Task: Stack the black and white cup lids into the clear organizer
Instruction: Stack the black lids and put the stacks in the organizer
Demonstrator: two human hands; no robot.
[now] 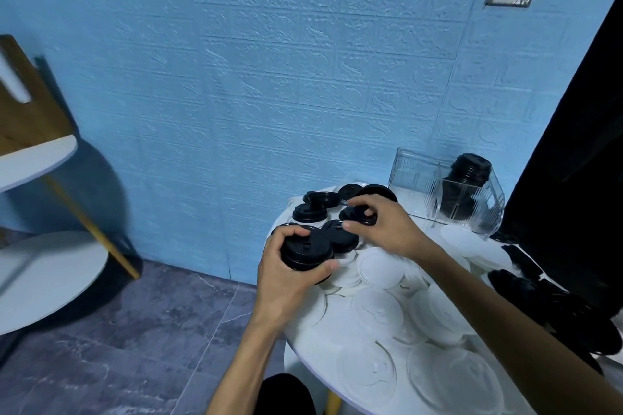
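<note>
White lids [377, 310] lie scattered over the near part of the round white worktop [303, 344], overlapping each other. Just beyond them my left hand [286, 276] grips a short stack of black lids [305, 251], fingers wrapped round its far side and thumb on the near edge. My right hand [387, 229] reaches past it, fingers pinched on a single black lid [357, 215] lying among more loose black lids [308, 210]. Farther back on the right stands the clear organizer [418, 178], with a column of black lids [467, 178] in its right compartment, against the blue wall [269, 61]
</note>
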